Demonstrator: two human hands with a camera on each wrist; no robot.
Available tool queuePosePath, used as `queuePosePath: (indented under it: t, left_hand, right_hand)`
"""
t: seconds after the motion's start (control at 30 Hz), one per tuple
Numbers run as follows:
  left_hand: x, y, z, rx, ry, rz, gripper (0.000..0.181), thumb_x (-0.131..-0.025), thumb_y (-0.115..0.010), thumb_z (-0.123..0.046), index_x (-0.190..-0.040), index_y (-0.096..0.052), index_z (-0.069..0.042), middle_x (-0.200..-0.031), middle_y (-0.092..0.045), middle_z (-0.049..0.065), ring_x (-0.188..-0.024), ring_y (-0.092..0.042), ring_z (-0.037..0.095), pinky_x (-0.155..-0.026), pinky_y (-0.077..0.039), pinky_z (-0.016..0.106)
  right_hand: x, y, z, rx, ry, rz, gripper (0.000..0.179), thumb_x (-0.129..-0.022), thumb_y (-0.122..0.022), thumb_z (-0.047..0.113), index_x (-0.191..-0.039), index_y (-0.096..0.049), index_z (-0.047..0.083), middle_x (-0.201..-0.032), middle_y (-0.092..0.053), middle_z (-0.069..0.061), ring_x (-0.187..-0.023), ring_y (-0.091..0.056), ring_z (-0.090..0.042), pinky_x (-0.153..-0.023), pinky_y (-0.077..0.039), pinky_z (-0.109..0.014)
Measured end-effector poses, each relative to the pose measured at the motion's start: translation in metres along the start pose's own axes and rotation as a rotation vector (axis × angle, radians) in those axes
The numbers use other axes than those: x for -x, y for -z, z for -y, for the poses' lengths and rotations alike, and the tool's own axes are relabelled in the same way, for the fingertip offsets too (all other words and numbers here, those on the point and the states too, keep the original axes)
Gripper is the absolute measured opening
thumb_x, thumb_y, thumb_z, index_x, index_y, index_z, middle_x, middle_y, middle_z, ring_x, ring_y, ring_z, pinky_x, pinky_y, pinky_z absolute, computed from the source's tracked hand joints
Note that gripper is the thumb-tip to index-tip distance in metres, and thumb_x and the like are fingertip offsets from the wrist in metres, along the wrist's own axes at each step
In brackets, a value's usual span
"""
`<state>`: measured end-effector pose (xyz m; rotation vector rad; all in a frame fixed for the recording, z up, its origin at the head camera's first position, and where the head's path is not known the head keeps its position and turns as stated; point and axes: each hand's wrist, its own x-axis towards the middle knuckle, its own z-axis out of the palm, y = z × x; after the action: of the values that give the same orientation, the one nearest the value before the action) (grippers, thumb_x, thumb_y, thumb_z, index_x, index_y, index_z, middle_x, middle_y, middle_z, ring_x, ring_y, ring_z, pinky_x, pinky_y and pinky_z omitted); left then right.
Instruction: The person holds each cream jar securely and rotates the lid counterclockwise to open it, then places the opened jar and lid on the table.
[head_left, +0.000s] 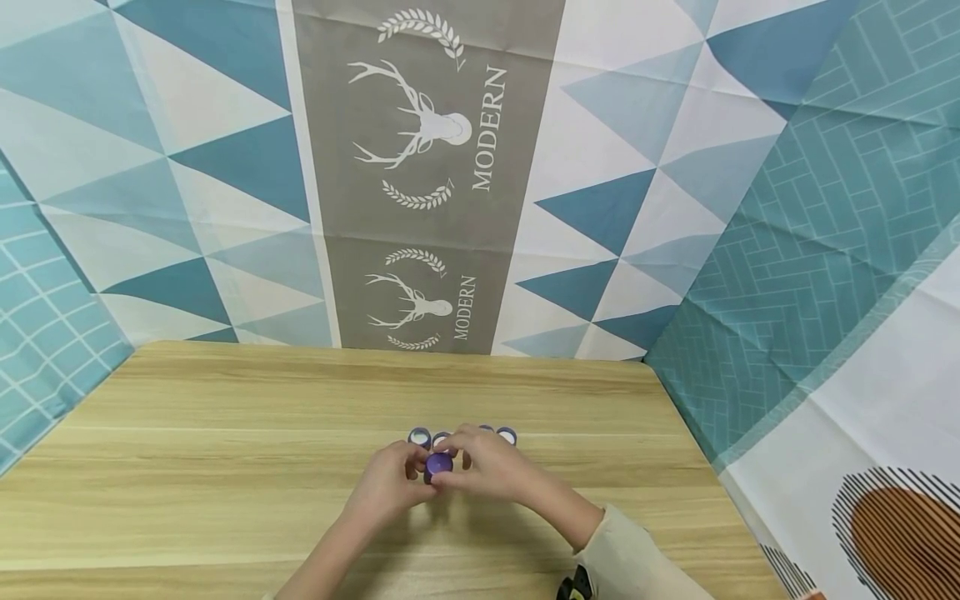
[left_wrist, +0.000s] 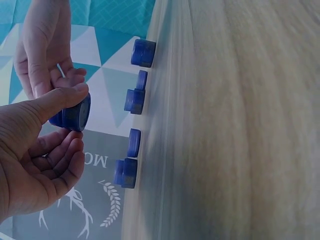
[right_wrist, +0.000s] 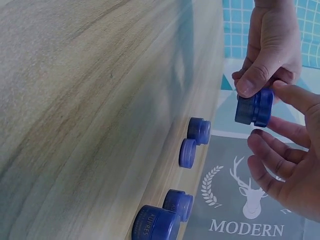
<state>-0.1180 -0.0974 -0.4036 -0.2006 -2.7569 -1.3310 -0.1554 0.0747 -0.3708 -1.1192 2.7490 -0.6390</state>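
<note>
A small dark-blue cosmetic jar with a purple lid point(head_left: 438, 464) is held upright above the table between both hands. My left hand point(head_left: 386, 483) pinches the jar's body point(right_wrist: 244, 110), its thumb lying along the side. From the other side, my right hand point(head_left: 487, 467) grips the lid between thumb and fingers. The lid sits on the jar. Behind the hands stand an uncapped jar point(left_wrist: 134, 101) and another uncapped jar point(left_wrist: 125, 173). Beside these lie a loose lid point(left_wrist: 142, 80) and a second loose lid point(left_wrist: 134, 142).
Another blue jar point(right_wrist: 155, 223), lettered AUPRES, stands at one end of the row. All of them are on a wood-grain table point(head_left: 225, 500). Patterned cloth point(head_left: 615, 167) hangs beyond the table's far edge and along its sides.
</note>
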Motion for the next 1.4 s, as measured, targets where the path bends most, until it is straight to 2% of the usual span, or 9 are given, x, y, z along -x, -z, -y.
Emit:
queuePosePath:
  t: [0.27, 0.57, 0.73, 0.97, 1.2, 1.4]
  left_hand:
    - [0.0007, -0.0003, -0.0003, 0.012, -0.001, -0.002, 0.031, -0.061, -0.085, -0.017, -0.083, -0.067, -0.006, -0.076, -0.059, 0.001, -0.07, -0.05, 0.013, -0.058, -0.04, 0.018]
    - [0.0003, -0.0001, -0.001, 0.02, 0.005, 0.006, 0.029, -0.061, -0.083, -0.01, -0.084, -0.066, -0.004, -0.077, -0.059, 0.001, -0.071, -0.05, 0.013, -0.059, -0.041, 0.018]
    - [0.0012, 0.0, -0.0011, 0.028, 0.022, 0.008, 0.029, -0.062, -0.084, -0.015, -0.083, -0.067, -0.006, -0.078, -0.058, 0.001, -0.07, -0.048, 0.012, -0.057, -0.039, 0.018]
    - [0.0014, -0.0006, -0.0008, 0.016, 0.03, 0.011, 0.031, -0.062, -0.084, -0.019, -0.085, -0.067, -0.007, -0.078, -0.058, 0.0, -0.07, -0.048, 0.011, -0.057, -0.039, 0.018]
    - [0.0008, -0.002, 0.0015, 0.001, -0.005, -0.007, 0.029, -0.061, -0.083, -0.014, -0.083, -0.066, -0.006, -0.076, -0.058, 0.0, -0.07, -0.05, 0.013, -0.059, -0.041, 0.018]
    - [-0.0005, -0.0025, 0.0038, 0.008, 0.006, -0.014, 0.029, -0.062, -0.084, -0.019, -0.083, -0.066, -0.009, -0.077, -0.058, 0.0, -0.07, -0.048, 0.011, -0.057, -0.04, 0.018]
  right_hand:
    - [0.0011, 0.0008, -0.0009, -0.014, 0.025, 0.041, 0.033, -0.086, -0.065, 0.026, -0.118, -0.064, 0.02, -0.098, -0.06, 0.004, -0.079, -0.056, -0.005, -0.064, -0.044, -0.012]
    - [0.0016, -0.0008, -0.0024, -0.022, -0.012, 0.013, 0.039, -0.086, -0.064, 0.039, -0.119, -0.063, 0.017, -0.102, -0.061, 0.002, -0.078, -0.056, -0.003, -0.064, -0.045, -0.013]
    - [0.0014, -0.0002, -0.0029, -0.003, -0.019, -0.008, 0.036, -0.085, -0.065, 0.037, -0.114, -0.066, 0.016, -0.1, -0.063, 0.002, -0.075, -0.054, -0.001, -0.064, -0.044, -0.012]
    - [0.0021, 0.0001, -0.0026, -0.009, 0.021, 0.028, 0.033, -0.087, -0.064, 0.029, -0.117, -0.065, 0.016, -0.098, -0.062, 0.003, -0.074, -0.054, -0.002, -0.063, -0.043, -0.011]
    - [0.0023, -0.0015, -0.0037, -0.017, -0.004, 0.011, 0.042, -0.086, -0.064, 0.037, -0.12, -0.062, 0.014, -0.102, -0.062, 0.001, -0.073, -0.054, -0.003, -0.062, -0.043, -0.012]
    - [0.0024, -0.0022, -0.0047, -0.012, -0.003, -0.015, 0.035, -0.085, -0.066, 0.034, -0.113, -0.066, 0.014, -0.099, -0.063, 0.002, -0.072, -0.055, -0.006, -0.062, -0.042, -0.012]
